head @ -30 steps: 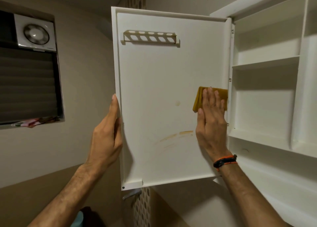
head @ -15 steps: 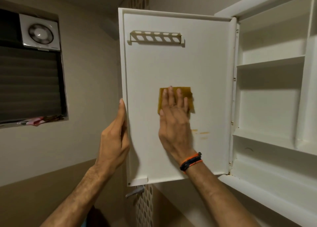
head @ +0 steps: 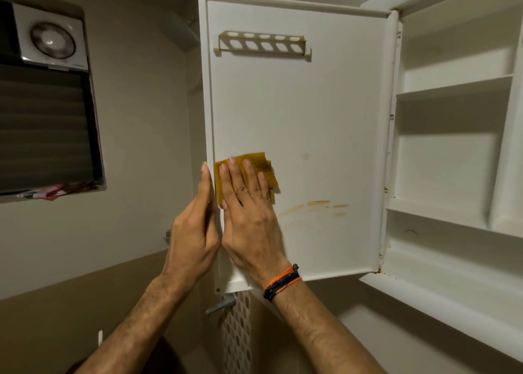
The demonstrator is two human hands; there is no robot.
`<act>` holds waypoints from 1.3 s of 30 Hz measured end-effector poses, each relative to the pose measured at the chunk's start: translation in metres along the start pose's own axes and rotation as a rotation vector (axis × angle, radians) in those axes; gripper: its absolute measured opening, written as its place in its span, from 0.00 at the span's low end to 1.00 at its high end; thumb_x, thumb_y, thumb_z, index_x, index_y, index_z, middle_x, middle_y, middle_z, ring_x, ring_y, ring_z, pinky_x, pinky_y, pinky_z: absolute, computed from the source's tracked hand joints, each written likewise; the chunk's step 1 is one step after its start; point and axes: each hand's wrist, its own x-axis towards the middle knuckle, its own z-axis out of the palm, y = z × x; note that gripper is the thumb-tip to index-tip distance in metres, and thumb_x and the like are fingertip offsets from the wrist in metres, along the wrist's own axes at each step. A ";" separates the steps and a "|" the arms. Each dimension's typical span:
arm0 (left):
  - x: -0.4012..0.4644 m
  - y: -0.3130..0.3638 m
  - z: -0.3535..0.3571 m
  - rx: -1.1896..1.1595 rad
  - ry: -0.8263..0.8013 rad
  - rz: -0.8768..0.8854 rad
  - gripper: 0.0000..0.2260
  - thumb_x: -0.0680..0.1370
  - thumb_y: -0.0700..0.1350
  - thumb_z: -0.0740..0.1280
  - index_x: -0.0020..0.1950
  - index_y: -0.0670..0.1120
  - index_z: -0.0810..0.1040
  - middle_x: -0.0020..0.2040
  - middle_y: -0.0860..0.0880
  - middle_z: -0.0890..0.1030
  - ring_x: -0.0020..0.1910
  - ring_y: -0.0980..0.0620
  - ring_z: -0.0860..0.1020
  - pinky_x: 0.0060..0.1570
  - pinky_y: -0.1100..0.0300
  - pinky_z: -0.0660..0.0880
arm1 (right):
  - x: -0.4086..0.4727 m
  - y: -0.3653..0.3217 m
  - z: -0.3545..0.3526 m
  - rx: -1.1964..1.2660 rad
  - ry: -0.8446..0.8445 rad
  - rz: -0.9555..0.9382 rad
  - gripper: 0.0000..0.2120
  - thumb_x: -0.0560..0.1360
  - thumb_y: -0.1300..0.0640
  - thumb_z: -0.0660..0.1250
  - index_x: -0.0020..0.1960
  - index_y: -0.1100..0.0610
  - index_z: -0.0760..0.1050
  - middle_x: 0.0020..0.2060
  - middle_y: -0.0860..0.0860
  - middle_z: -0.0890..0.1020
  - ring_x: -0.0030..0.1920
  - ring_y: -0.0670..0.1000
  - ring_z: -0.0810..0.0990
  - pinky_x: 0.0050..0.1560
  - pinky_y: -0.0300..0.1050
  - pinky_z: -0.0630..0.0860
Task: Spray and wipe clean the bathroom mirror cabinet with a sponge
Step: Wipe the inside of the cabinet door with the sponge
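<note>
Two bare hands work at the inner face of the open white plastic cabinet door (head: 297, 124), which swings out to the left of the white shelved cabinet body (head: 452, 153). The right hand (head: 249, 218), with an orange and black braided wristband (head: 281, 281) at its wrist, lies flat with straight fingers (head: 247, 172) pressing a thin mustard-yellow sponge cloth (head: 264, 167) against the door's lower left area, just beside the free edge. The cloth shows a dark smudge on its upper right part. The left hand (head: 194, 232) stands upright against the door's outer edge, fingers extended along it; whether the thumb hooks behind the edge cannot be told. The two hands sit side by side, nearly touching.

To the right of the cloth, brownish orange streaks (head: 317, 206) mark the door, and a faint round spot (head: 306, 155) sits above them. A slotted white holder rail (head: 263, 44) is fixed near the door's top. On the left wall a white square exhaust fan (head: 51, 39) sits above a dark louvred window (head: 45, 127).
</note>
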 end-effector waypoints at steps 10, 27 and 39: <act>-0.008 -0.002 0.003 0.015 0.043 -0.014 0.29 0.80 0.42 0.57 0.80 0.46 0.53 0.36 0.60 0.69 0.32 0.61 0.70 0.34 0.73 0.66 | -0.013 0.073 -0.025 -0.033 0.079 0.041 0.28 0.80 0.62 0.58 0.79 0.60 0.56 0.79 0.54 0.58 0.79 0.53 0.51 0.79 0.56 0.49; -0.030 0.007 0.007 0.067 0.051 -0.075 0.29 0.81 0.37 0.58 0.80 0.46 0.50 0.36 0.60 0.69 0.30 0.59 0.67 0.34 0.67 0.66 | -0.074 0.150 -0.062 0.005 0.138 0.274 0.25 0.82 0.60 0.55 0.79 0.59 0.56 0.78 0.51 0.57 0.79 0.53 0.52 0.79 0.54 0.47; -0.035 0.014 0.009 0.070 0.042 -0.133 0.28 0.80 0.38 0.56 0.79 0.42 0.52 0.32 0.54 0.66 0.29 0.58 0.65 0.33 0.66 0.64 | -0.065 0.090 -0.042 0.064 0.099 0.310 0.25 0.81 0.62 0.58 0.77 0.63 0.59 0.77 0.56 0.59 0.79 0.58 0.51 0.78 0.62 0.49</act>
